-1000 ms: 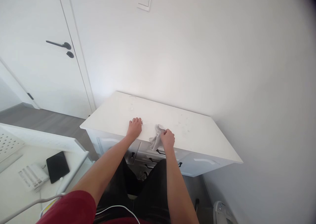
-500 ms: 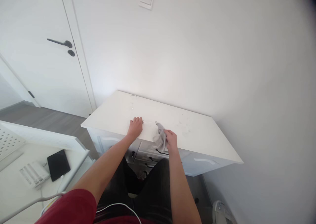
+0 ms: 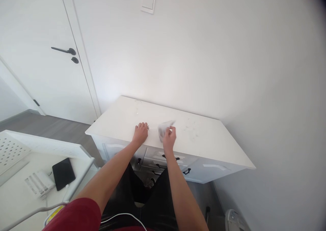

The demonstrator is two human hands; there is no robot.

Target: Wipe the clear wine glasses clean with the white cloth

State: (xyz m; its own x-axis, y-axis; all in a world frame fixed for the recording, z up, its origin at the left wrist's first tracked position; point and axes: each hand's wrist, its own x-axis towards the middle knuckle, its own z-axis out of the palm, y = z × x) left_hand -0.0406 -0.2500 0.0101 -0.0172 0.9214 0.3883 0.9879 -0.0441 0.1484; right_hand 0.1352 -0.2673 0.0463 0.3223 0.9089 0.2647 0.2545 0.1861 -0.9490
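My right hand (image 3: 169, 138) pinches a light grey cloth (image 3: 163, 127), blurred by motion, over the top of a white cabinet (image 3: 216, 142). To its left, my left hand (image 3: 141, 132) rests on the cabinet top near the front edge, fingers curled together. A tiny greyish bit shows beside its fingertips; what it is I cannot make out. Wet-looking marks (image 3: 193, 129) spot the surface right of the cloth. A few small drops (image 3: 137, 113) lie toward the back left.
Black handles (image 3: 187, 171) stick out from the cabinet front. On the left, a white desk (image 3: 15, 204) holds a black tablet (image 3: 63, 174) and a white box (image 3: 39, 183). A white cable (image 3: 122, 214) crosses my lap. A white door (image 3: 43, 78) and a light switch (image 3: 148, 2) stand behind.
My right hand has moved left and slightly away from me with the cloth, which was hanging at the front edge and now is over the cabinet top. My left hand stays in place.
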